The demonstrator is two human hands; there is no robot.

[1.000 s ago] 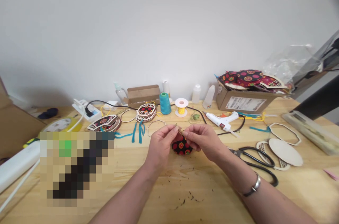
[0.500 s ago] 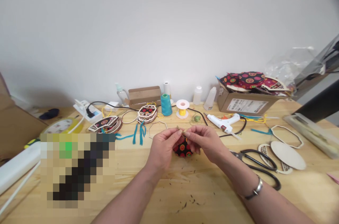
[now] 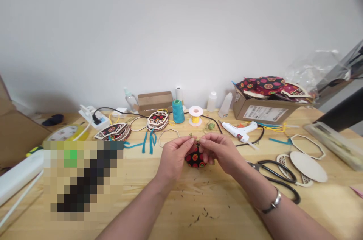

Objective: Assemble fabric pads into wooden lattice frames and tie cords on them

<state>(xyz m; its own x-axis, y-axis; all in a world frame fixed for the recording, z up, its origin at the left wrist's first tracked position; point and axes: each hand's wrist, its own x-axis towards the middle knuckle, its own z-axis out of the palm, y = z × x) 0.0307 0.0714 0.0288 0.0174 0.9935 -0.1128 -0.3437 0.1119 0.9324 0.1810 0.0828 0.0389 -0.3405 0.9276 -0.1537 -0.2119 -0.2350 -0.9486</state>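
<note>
A small black fabric piece with red and orange round flowers (image 3: 195,159), perhaps a pouch, is between my two hands over the table. My left hand (image 3: 176,156) is closed, thumb and forefinger pinching a thin olive-green cord (image 3: 197,142) at the top of the fabric. Opposite it, my right hand (image 3: 220,152) pinches the same cord from the right, its other fingers curled near the fabric. The fingertips nearly meet, and they hide most of the cord and the fabric's upper edge.
Behind my hands are a teal thread cone (image 3: 178,112) and a yellow spool (image 3: 195,116). On the right lie a white glue gun (image 3: 239,132), black-handled scissors (image 3: 279,175) and a cardboard box (image 3: 262,109) of patterned fabric. Decorated wooden pieces (image 3: 157,120) are stacked left.
My fingertips have moved slightly apart, and more of the green cord shows between and above them. The fabric piece stays in nearly the same place.
</note>
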